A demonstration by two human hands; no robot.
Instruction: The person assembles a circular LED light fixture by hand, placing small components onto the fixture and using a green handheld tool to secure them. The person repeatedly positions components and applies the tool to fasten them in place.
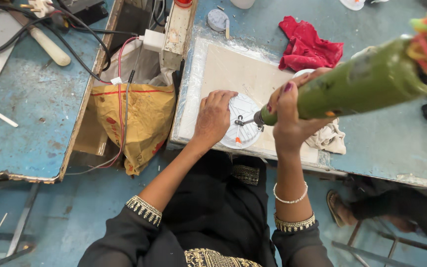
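Round white disc [243, 121] lying on the pale board [233, 69], driver tip touching its middle.
I am seeing the left hand [213, 118] pressing flat on the disc's left half, fingers spread and curled over its edge, while the right hand [290, 111] is wrapping tight around the green electric screwdriver [357, 84], tilted down to the disc. A red cloth [307, 44] is lying further back on the blue bench [391, 138]; a yellow sack [139, 123] is hanging in the gap to the left.

Left hand [214, 117] lies palm-down, fingers spread; right hand [288, 111] (wrist raised) is curled in a fist-like grip.
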